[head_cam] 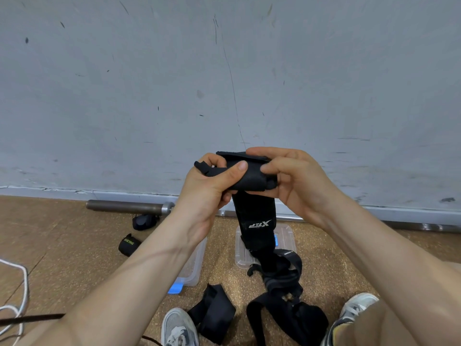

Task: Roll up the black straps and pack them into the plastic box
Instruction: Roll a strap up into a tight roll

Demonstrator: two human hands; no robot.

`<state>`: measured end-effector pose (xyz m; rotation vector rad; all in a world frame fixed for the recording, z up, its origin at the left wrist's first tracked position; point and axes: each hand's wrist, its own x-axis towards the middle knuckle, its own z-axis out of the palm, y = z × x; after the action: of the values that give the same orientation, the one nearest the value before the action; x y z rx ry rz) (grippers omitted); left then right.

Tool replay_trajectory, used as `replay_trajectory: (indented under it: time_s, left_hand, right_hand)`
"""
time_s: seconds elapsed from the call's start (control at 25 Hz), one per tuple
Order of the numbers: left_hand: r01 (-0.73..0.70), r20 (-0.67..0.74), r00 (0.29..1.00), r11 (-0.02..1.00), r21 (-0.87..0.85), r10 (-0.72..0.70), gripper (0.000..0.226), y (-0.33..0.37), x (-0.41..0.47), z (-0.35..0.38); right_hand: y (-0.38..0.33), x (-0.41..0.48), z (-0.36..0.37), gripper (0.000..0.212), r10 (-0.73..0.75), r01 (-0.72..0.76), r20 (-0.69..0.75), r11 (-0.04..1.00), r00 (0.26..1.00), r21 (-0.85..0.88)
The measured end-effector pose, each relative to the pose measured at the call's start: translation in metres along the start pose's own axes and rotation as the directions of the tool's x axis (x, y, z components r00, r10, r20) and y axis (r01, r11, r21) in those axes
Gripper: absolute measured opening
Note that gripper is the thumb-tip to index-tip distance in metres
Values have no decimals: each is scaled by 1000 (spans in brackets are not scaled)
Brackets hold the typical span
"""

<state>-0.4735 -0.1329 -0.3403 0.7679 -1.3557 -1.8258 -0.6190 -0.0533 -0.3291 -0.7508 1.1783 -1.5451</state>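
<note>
I hold a black strap (254,216) up in front of the wall, its top end partly rolled between both hands. My left hand (209,188) grips the roll from the left, thumb pressed on its front. My right hand (294,181) pinches the roll from the right. The strap's tail with a white logo hangs down to the floor. A clear plastic box (194,265) with a blue latch lies under my left forearm. Its clear lid (287,236) lies behind the hanging strap. More loose black straps (287,310) lie on the floor, one flat (214,313).
A rolled black strap with green lettering (128,244) and a dark round item (144,221) lie at left. A metal bar (129,207) runs along the wall base. White cable (17,290) lies at far left. My two shoes (178,328) (356,308) flank the straps.
</note>
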Motion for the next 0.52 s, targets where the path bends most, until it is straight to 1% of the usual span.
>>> replay_trajectory:
  time_s: [0.08, 0.16, 0.2, 0.28, 0.32, 0.4, 0.52]
  left_hand:
    - [-19, 28, 999, 997, 72, 17, 36, -2, -1, 1]
    - [-25, 83, 996, 992, 121, 15, 38, -1, 0, -3]
    - [-22, 151, 988, 995, 101, 6, 37, 3, 0, -7]
    - [-15, 327, 945, 1000, 18, 9, 55, 10, 3, -19]
    - [-21, 381, 924, 1000, 3, 18, 58, 13, 4, -24]
    - [-44, 383, 922, 999, -15, 46, 49, 11, 7, -27]
    - [-80, 317, 944, 996, -33, 86, 48, 2, 12, -22]
  right_hand:
    - [0, -1, 0, 29, -3, 2, -46, 1000, 999, -23]
    - [-1, 0, 2, 26, 0, -1, -84, 1000, 996, -10]
    - [-1, 0, 2, 24, 3, -1, -92, 1000, 996, 16]
    - [-4, -2, 3, 21, 7, -1, -105, 998, 994, 62]
    - [-5, -3, 3, 21, 13, -5, -108, 997, 994, 76]
    - [-4, -5, 4, 20, 27, -18, -100, 995, 995, 95]
    - [-4, -7, 7, 17, 44, -32, -105, 993, 994, 114]
